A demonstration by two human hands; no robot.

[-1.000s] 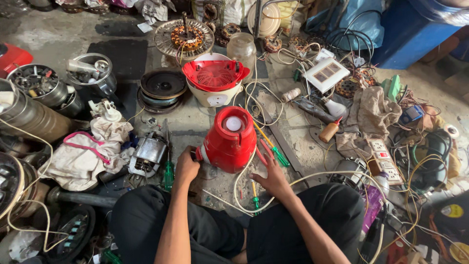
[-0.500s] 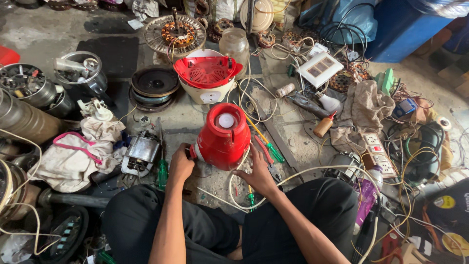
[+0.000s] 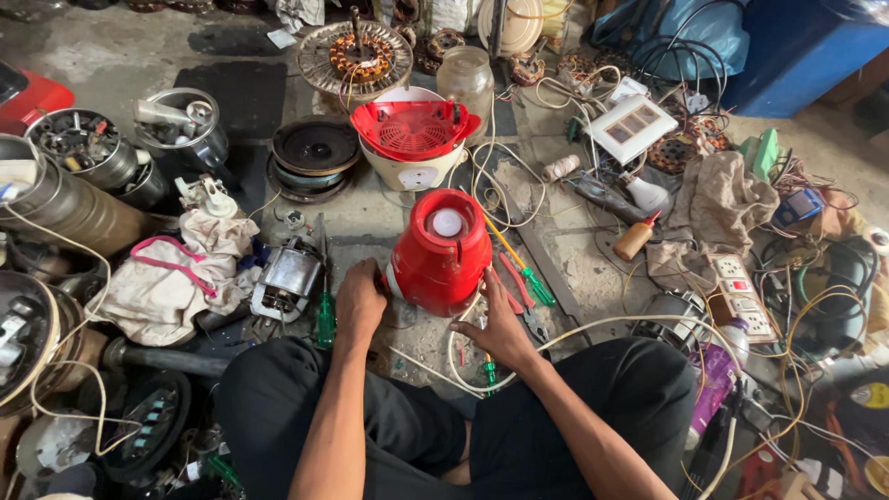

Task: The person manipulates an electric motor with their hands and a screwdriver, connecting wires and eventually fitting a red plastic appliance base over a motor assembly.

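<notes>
I see both hands on the red mixer base, which stands on the floor between them. My left hand grips its left side, and my right hand presses open against its lower right.

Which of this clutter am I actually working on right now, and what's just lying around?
In hand:
red appliance housing, left hand and right hand against its sides
white cord looping by the right hand

Lying about:
red grille on white base
glass jar
green screwdriver
small motor
white rag
power strip
</notes>
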